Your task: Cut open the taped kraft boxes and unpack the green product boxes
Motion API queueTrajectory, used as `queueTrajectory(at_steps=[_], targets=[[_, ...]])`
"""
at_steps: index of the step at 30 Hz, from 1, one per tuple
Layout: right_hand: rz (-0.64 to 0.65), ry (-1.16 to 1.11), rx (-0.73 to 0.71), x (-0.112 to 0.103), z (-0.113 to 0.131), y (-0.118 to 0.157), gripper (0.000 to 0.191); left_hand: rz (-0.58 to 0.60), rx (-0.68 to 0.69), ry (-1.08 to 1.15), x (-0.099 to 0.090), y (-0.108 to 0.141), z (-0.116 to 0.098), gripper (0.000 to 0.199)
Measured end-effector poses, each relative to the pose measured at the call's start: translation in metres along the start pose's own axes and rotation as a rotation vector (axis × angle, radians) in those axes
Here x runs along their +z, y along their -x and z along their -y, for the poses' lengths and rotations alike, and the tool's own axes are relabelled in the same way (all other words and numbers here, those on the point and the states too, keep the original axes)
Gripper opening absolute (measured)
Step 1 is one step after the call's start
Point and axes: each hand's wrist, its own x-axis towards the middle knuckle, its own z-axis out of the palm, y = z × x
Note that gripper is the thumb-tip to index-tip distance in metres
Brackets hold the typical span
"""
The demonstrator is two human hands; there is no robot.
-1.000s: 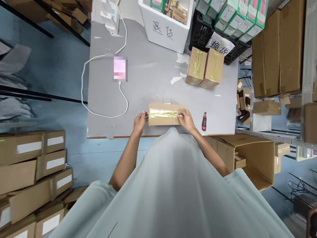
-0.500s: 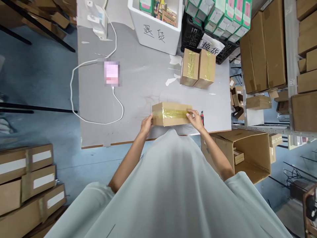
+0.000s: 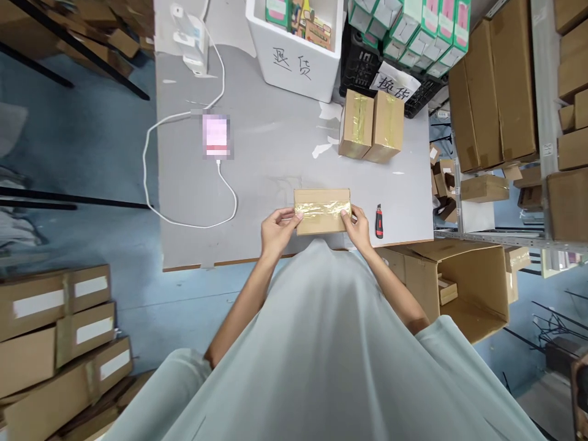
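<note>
Near the table's front edge is a small cardboard box (image 3: 322, 222), with shiny yellowish tape running along its upper face. My left hand (image 3: 277, 230) grips its left end, the thumb on the taped face. At the right end my right hand (image 3: 358, 228) holds it the same way, thumb on the tape. A red and black utility knife (image 3: 379, 222) lies just right of my right hand. Two taped cardboard boxes (image 3: 355, 125) stand side by side farther back on the right.
The grey table (image 3: 266, 147) carries a white foam bin (image 3: 298, 67), a black crate (image 3: 359, 64) of green and pink boxes, a blurred-out device (image 3: 216, 135) on a white cable and a power strip (image 3: 195, 52). An open carton (image 3: 478, 288) stands beyond the right front edge.
The held box has turned so its taped face points more toward me. My left thumb has come onto that face, and the knife beside my right hand is now fully visible. The view has shifted slightly.
</note>
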Motion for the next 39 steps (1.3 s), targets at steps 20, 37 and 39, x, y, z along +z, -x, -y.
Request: queueTrajectory(at_steps=[20,37,39], targets=[[0.032,-0.214,0.258,-0.039,-0.056,-0.028,0.074,-0.139,-0.346,-0.056,0.010,-0.032,0.051,0.042],[-0.062,-0.042,0.075,-0.082,-0.062,-0.027,0.089,0.051,-0.233,-0.068,0.070,-0.012,0.031,0.050],[-0.018,-0.082,0.068,-0.069,-0.064,-0.031,0.088,-0.028,-0.186,-0.122,0.053,-0.011,0.027,0.044]])
